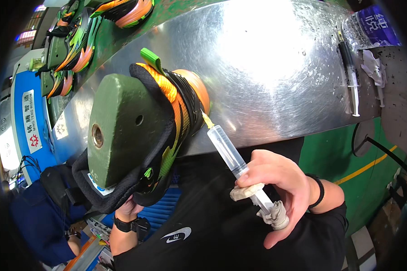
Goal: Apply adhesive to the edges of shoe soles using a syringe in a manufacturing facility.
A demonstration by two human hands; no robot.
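Observation:
My right hand (282, 185) is closed around a clear syringe (228, 151), thumb and fingers at its wrapped flange and plunger end. The syringe's yellow tip (207, 120) meets or nearly meets the side of a sports shoe (181, 113), near its black and orange sole edge. The shoe is orange, black and green, with a green pull tab (151, 60). A dark green shoe last (122, 131) fills its opening. Under the collar, my left hand (130, 207) holds the shoe; most of its fingers are hidden behind it.
A shiny metal table (267, 99) lies beyond the shoe. At its right are a dark-filled syringe (348, 63), a crumpled white tissue (374, 67) and a purple packet (373, 27). More lasted shoes (79, 45) stand upper left. A person in dark blue (40, 221) is at lower left.

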